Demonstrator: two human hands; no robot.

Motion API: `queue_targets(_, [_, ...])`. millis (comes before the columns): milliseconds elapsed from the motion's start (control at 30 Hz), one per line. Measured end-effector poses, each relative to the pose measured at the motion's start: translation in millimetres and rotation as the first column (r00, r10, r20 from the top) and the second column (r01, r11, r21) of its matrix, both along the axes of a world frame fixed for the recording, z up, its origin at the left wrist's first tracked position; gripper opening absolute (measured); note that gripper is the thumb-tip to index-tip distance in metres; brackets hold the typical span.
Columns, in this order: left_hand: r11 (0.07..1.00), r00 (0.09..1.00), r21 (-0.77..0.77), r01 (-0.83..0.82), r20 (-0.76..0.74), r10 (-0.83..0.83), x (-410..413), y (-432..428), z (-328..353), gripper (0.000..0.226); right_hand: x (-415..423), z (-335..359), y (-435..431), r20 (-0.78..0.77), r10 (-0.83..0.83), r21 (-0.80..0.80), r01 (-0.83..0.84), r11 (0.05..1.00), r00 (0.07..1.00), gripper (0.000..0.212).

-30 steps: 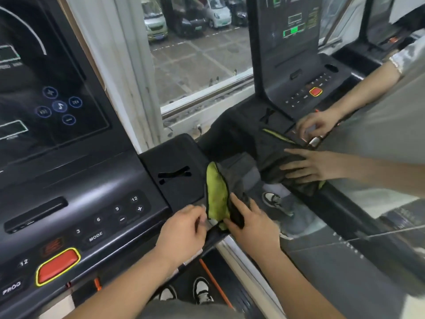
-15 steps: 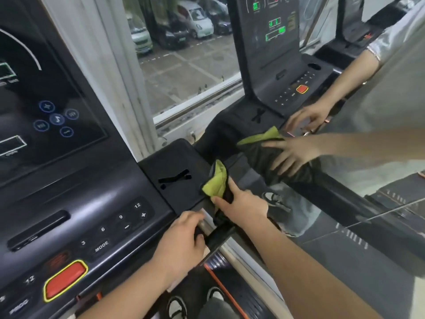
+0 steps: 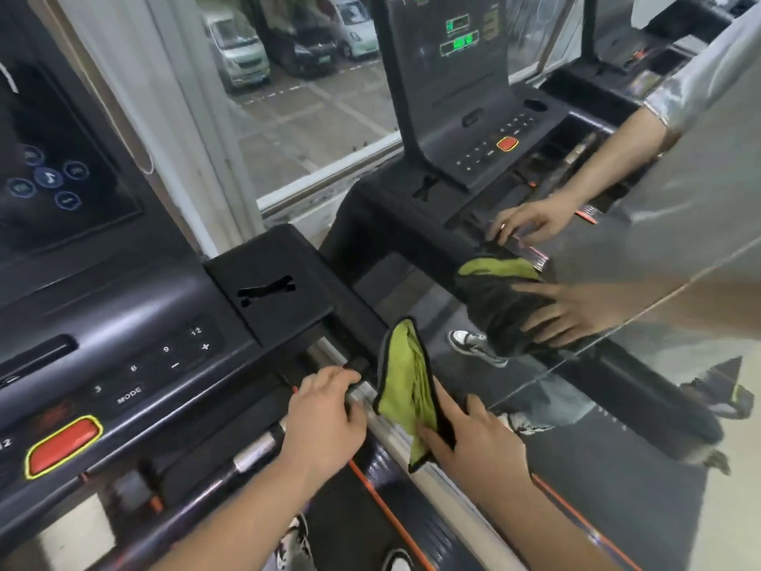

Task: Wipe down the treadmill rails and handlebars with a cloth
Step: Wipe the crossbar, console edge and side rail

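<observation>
A person presses a green cloth [image 3: 405, 385] against a treadmill's right-hand side rail [image 3: 416, 455], beside a mirror.

The right hand [image 3: 477, 443] lies flat with fingers [image 3: 432, 440] spread and nearly straight, pinning the lower edge of the folded green-and-dark cloth to the silver rail; the rest of the cloth stands up just beyond the fingertips, leaning toward the mirror [image 3: 617, 467]. The left hand [image 3: 325, 418] curls closed around the front handlebar [image 3: 255, 451], its fingers wrapped over the bar where it meets the rail, just left of the cloth. Beyond those knuckles sits the console [image 3: 123, 323], with a red stop button [image 3: 61, 445] well to their left. The mirror, just right of the right hand, repeats both hands and the cloth.
</observation>
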State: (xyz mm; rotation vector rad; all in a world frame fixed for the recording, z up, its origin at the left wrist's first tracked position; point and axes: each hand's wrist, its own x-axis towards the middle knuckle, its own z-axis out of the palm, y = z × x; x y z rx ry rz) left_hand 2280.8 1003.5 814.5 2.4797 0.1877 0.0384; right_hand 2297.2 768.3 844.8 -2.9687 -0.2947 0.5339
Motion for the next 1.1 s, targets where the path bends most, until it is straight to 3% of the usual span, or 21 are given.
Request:
queue_targets(100, [0.998, 0.992, -0.014, -0.061, 0.111, 0.062, -6.6, -13.1, -9.5, 0.030, -14.1, 3.1, -21.0, -0.051, 0.030, -0.062, -0.033, 0.997, 0.998, 0.077])
queue_targets(233, [0.992, 0.986, 0.016, -0.128, 0.108, 0.125, -23.1, -11.7, -8.4, 0.030, 7.3, 2.4, 0.3, -0.037, 0.086, -0.116, -0.090, 0.989, 0.996, 0.076])
queue_targets(500, [0.978, 0.987, 0.137, -0.158, 0.045, 0.153, -23.9, 15.8, 24.0, 0.035, 105.7, -7.6, 115.0, -0.009, 0.173, 0.024, -0.173, 0.985, 0.985, 0.064])
queue_targets(700, [0.993, 0.997, 0.100, -0.059, 0.050, 0.054, -20.2, 19.2, 24.6, 0.036, 102.2, -1.9, 82.0, -0.109, 0.131, 0.166, -0.112, 0.980, 0.985, 0.066])
queue_targets(900, [0.998, 0.997, 0.027, 0.050, 0.051, -0.051, -6.5, 18.3, 17.8, 0.036, 32.3, -2.1, 16.2, -0.028, 0.050, -0.032, -0.051, 0.998, 0.998, 0.077])
queue_targets(1100, [0.997, 0.996, -0.016, 0.078, 0.038, -0.078, 1.7, 35.0, 13.6, 0.034, 58.5, 3.7, 56.8, -0.024, -0.056, -0.188, 0.050, 0.981, 0.998, 0.076])
